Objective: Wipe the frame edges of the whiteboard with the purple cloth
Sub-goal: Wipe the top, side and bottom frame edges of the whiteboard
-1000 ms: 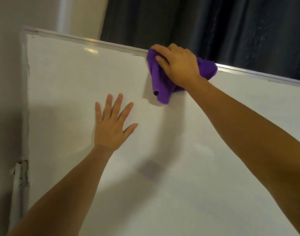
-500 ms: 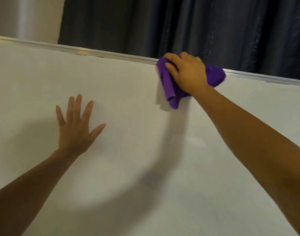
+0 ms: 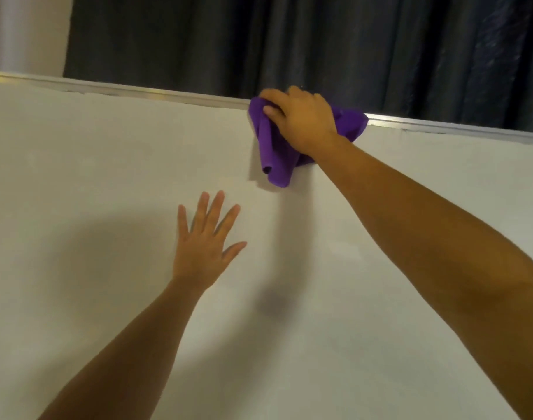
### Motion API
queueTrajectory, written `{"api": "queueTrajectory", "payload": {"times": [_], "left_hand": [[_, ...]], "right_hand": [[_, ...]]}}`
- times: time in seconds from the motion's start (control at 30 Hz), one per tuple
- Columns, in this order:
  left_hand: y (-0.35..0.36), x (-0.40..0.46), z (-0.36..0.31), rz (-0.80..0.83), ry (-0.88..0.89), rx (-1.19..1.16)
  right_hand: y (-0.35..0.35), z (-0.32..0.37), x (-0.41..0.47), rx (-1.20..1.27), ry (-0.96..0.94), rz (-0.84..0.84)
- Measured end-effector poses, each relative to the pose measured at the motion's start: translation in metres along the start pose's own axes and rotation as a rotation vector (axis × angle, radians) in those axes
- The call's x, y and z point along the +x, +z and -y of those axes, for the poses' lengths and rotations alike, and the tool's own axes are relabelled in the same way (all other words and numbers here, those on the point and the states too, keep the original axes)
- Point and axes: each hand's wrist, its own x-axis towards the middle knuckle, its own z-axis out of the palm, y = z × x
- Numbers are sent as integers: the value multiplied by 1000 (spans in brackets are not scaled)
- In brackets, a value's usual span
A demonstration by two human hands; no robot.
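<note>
A white whiteboard (image 3: 107, 183) fills most of the view, with a silver metal frame (image 3: 156, 93) along its top edge. My right hand (image 3: 301, 119) presses a bunched purple cloth (image 3: 274, 159) over that top frame edge, fingers curled over the rim. A fold of the cloth hangs down onto the board face below my hand. My left hand (image 3: 206, 247) lies flat on the board with its fingers spread, below and to the left of the cloth. It holds nothing.
A dark curtain (image 3: 319, 40) hangs behind the board's top edge. A pale wall (image 3: 23, 28) shows at the upper left. The frame (image 3: 459, 125) continues to the right of the cloth.
My right hand has slid the cloth rightward along the top frame, away from the board's left corner, which has left the view. My left hand has shifted right on the board face, still flat.
</note>
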Motion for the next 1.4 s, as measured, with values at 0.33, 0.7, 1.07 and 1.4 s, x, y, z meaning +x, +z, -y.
{"api": "queueTrajectory", "payload": {"times": [0.33, 0.7, 1.07, 1.4], "left_hand": [[-24, -3, -12, 33, 22, -33], [-74, -3, -11, 171, -49, -167], [-63, 76, -146, 11, -12, -186], [-15, 82, -177, -109, -48, -110]], "right_hand": [[-51, -157, -107, -114, 126, -25], [-66, -144, -100, -58, 230, 100], [-65, -134, -92, -6, 231, 155], [-58, -180, -109, -38, 97, 79]]}}
